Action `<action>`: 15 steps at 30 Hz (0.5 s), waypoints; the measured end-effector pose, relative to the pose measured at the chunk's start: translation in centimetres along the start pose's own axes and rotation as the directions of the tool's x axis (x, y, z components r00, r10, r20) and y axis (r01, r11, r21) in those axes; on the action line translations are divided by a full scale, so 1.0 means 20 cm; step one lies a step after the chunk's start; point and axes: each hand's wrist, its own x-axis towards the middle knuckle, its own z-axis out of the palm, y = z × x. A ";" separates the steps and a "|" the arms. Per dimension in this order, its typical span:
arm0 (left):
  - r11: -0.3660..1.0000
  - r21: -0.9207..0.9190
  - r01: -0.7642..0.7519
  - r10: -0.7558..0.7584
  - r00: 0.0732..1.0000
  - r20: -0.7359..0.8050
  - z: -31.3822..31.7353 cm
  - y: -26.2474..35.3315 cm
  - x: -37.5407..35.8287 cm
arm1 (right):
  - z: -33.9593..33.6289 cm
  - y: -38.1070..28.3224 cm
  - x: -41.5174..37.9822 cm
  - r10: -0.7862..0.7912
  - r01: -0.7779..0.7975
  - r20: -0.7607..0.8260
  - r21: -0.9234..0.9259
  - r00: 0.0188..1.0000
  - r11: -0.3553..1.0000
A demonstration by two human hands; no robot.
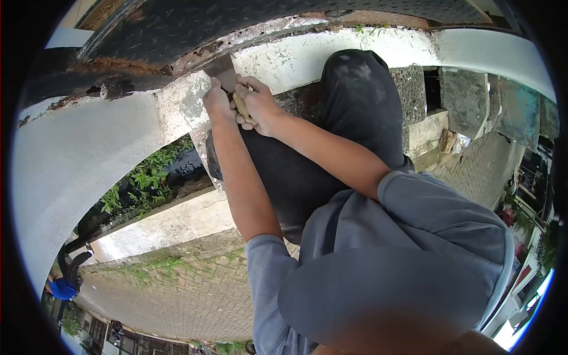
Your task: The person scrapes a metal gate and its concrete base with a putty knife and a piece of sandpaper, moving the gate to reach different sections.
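Note:
A putty knife has a wide flat metal blade [223,72] and a pale yellowish handle [242,110]. My right hand [260,105] is wrapped round the handle. Closed beside it, my left hand [218,102] grips the knife near where the blade meets the handle; some of its fingers are hidden. The blade points up and away from me against the white wall [278,56], whose paint is worn and flaking. Just beyond the blade tip runs a rusty, crumbling edge [201,56] below a dark metal plate.
The dark patterned metal plate [236,29] overhangs the wall. My bent knee [358,77] is close to the wall. Green plants [142,180] grow in a ditch at left, beside a concrete kerb [171,222]. A paved road [189,284] lies behind, with a person in blue [62,289].

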 end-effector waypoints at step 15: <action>0.467 0.722 -0.511 0.685 0.725 0.071 0.00 -0.16 -0.24 | -0.21 -0.20 -0.17 0.033 -0.031 -0.015 0.117 0.999 0.993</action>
